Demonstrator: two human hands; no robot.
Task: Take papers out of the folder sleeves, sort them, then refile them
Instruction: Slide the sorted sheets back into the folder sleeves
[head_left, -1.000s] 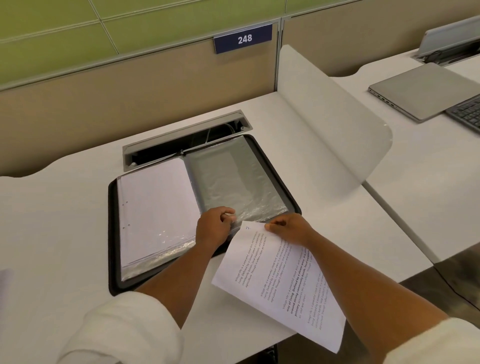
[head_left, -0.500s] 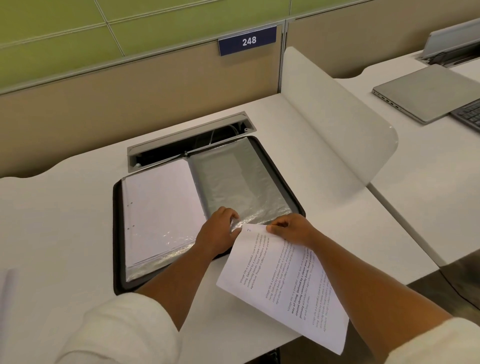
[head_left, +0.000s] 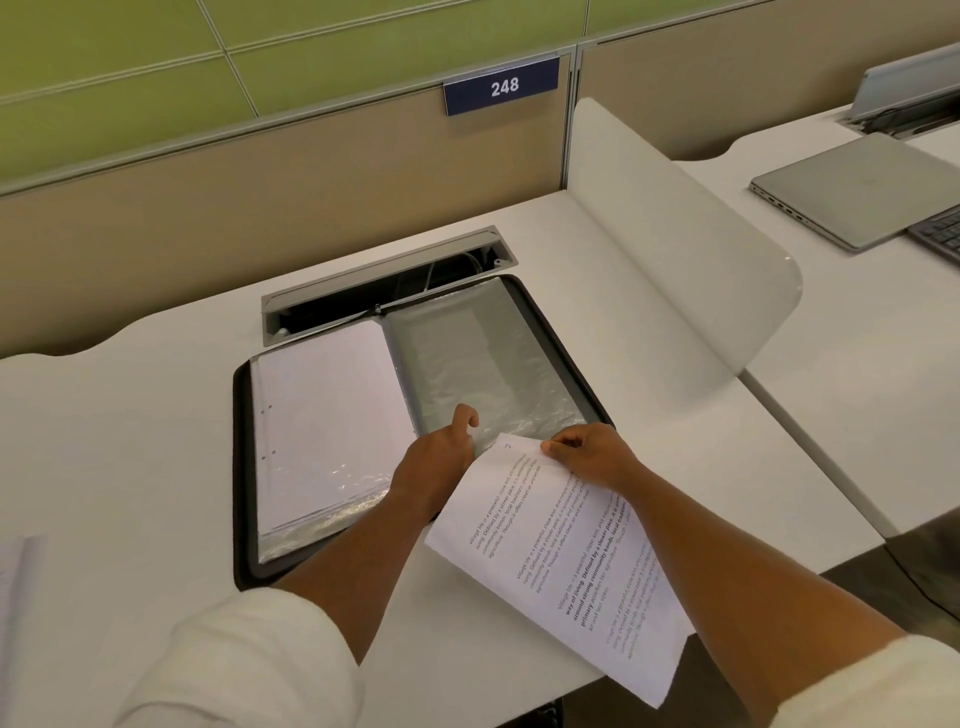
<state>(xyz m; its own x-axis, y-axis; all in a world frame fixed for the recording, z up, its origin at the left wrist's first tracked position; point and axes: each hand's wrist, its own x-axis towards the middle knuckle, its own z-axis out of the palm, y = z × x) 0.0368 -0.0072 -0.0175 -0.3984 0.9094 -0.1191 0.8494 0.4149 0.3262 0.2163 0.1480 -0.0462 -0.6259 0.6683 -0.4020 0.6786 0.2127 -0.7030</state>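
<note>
A black folder (head_left: 241, 467) lies open on the white desk. Its left side holds clear sleeves with white papers (head_left: 322, 415). Its right side shows an empty clear sleeve (head_left: 483, 358) over grey backing. My left hand (head_left: 441, 452) grips the near edge of that empty sleeve, with the index finger curled above it. My right hand (head_left: 587, 452) pinches the top corner of a printed sheet (head_left: 566, 561). The sheet's top edge meets the sleeve's near opening, and its lower part hangs over the desk's front edge.
A cable slot (head_left: 384, 280) opens in the desk just behind the folder. A white curved divider (head_left: 675, 249) stands to the right. Beyond it lie a closed laptop (head_left: 857, 187) and a keyboard (head_left: 940, 234). More paper (head_left: 15, 587) lies at the far left edge.
My left hand has shifted slightly up along the sleeve's near edge, its index finger now raised. The printed sheet's top corner sits a little closer to the sleeve opening.
</note>
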